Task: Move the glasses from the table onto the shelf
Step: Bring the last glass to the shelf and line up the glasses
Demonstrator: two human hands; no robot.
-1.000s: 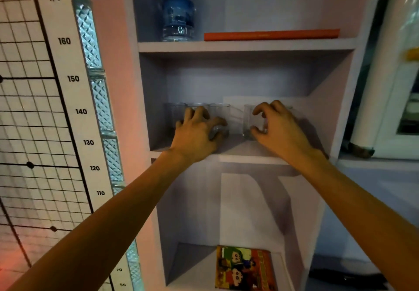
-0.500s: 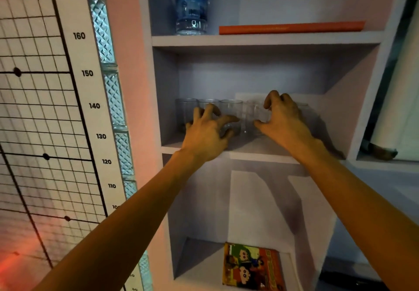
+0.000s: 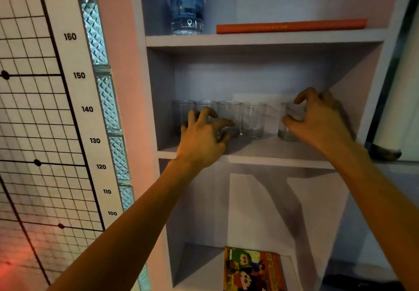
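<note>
Several clear glasses [image 3: 252,120] stand in a row on the middle shelf [image 3: 278,158] of a pale wall unit. My left hand [image 3: 203,138] hovers in front of the left glasses with its fingers spread and nothing in it. One more glass [image 3: 286,129] stands apart at the right end of the row. My right hand [image 3: 319,121] is just to its right, fingers curled and apart, thumb and forefinger in front of the glass. The table is out of view.
A water bottle [image 3: 187,7] and a flat orange book [image 3: 291,25] sit on the shelf above. A colourful comic book [image 3: 252,270] lies on the shelf below. A height chart [image 3: 74,75] and glass blocks [image 3: 106,102] cover the wall to the left.
My right hand has drawn back to the right, uncovering the rightmost glass standing on the shelf. My left hand has kept its spread pose in front of the left glasses.
</note>
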